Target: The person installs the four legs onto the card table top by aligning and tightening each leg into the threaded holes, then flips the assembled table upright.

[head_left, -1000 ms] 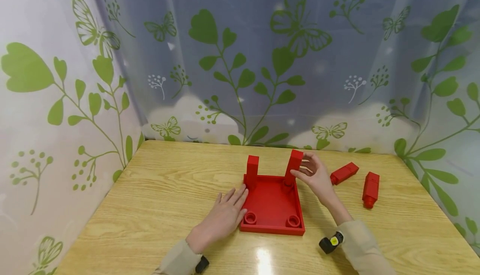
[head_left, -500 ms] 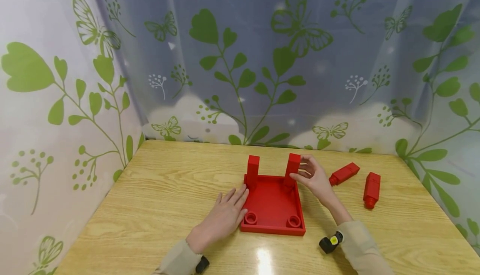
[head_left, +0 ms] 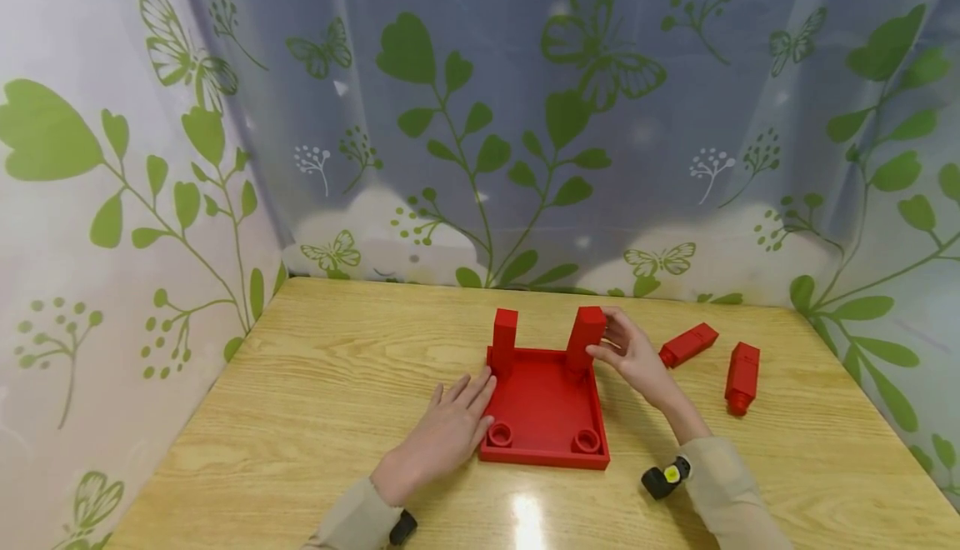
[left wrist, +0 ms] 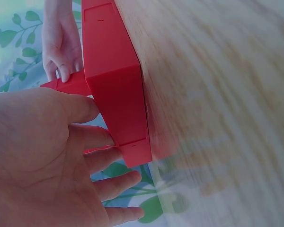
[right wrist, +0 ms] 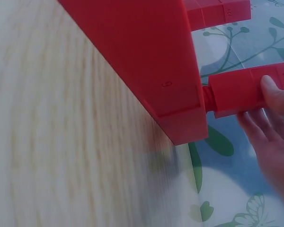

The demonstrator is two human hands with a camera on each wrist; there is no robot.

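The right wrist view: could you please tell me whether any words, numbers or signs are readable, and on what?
Tray: one sideways mark, perhaps "6" or "9".
Held post: marks too small to read.
Other post: a mark too blurred to read.
No readable words or brands.

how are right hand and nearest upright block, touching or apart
Touching: the right wrist view shows the right hand gripping the block, thumb against its side.
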